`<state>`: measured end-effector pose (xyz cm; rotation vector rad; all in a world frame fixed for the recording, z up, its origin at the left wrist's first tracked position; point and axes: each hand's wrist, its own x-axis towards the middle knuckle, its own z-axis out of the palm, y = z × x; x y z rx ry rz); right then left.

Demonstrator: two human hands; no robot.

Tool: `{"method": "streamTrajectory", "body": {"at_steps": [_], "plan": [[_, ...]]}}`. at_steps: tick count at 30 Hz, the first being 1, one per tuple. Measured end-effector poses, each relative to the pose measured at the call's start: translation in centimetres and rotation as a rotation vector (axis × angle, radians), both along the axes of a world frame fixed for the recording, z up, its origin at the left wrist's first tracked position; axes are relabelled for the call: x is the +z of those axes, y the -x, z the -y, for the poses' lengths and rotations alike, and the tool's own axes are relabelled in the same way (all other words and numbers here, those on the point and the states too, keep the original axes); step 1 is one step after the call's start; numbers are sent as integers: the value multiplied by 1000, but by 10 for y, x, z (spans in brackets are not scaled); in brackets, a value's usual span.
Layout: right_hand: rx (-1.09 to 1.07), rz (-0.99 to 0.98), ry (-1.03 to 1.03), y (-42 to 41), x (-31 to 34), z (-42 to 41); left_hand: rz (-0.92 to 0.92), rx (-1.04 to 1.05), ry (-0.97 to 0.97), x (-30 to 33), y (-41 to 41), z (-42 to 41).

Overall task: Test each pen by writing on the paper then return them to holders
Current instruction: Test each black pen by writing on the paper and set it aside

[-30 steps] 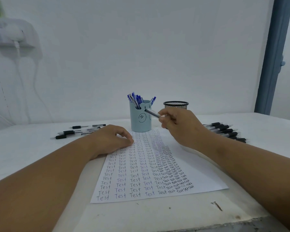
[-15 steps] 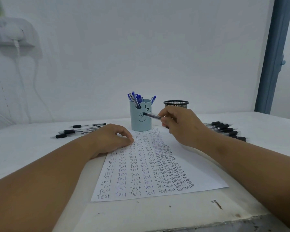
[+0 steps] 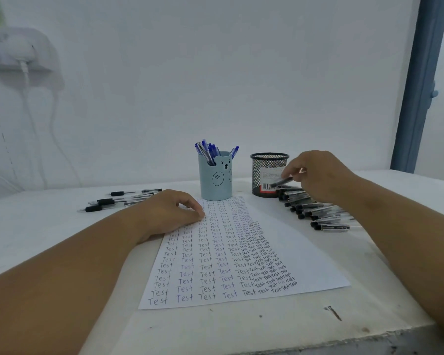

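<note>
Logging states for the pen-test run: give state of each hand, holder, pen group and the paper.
Left hand: rests on paper.
Right hand: pinching black pen.
Blue bear holder: upright, holds blue pens.
Mesh holder: upright, contents unclear.
Paper: flat, mostly filled.
Right pen row: lying.
Left pens: lying.

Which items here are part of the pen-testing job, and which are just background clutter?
Job:
- white paper sheet covered in "Test"
- blue bear pen cup holding blue pens
- black mesh pen holder
- black pen pinched by right hand
- row of black pens at right
- black pens at left
- left hand resting on the paper

Background:
- white wall unit with cables
- blue door frame
</note>
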<state>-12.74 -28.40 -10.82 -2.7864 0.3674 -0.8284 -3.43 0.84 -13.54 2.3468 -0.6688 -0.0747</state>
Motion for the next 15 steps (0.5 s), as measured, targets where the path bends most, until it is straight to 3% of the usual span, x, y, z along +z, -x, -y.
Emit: {"method": "streamTrajectory", "body": {"at_steps": [10,15], "plan": [[-86,-183,1,3,-6,3,0,-8,-2,1,2,1],[-42,-122,33,0,-5,-9,5,-18,3,-1,-1,1]]}}
